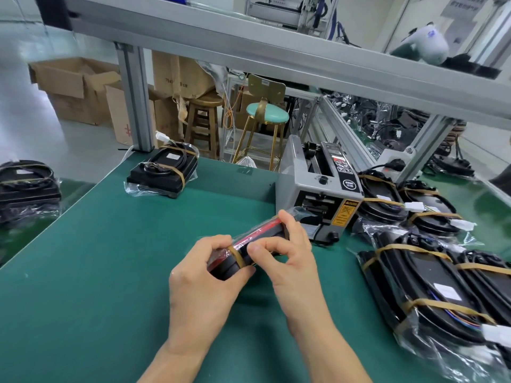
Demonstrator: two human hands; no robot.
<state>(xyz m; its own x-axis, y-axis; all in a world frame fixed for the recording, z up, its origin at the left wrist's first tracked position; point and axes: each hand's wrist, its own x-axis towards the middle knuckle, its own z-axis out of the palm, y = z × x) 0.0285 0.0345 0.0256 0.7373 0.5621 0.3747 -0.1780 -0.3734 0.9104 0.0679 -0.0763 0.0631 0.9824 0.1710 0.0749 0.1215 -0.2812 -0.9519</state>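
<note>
Head view: bagged unit held just above counter. Left grip curls round near end; right grip pinches at band. Judged rigid, fairly light; film slippery, so clamp body ends, not loose bag.

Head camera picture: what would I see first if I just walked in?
In the middle, the left hand and right hand grip a black-and-red block in clear plastic with a tan rubber band above the green table mat. Just behind stands a grey box-shaped machine with a yellow warning label, and to the right lie black bagged units bound with tan bands.
</note>
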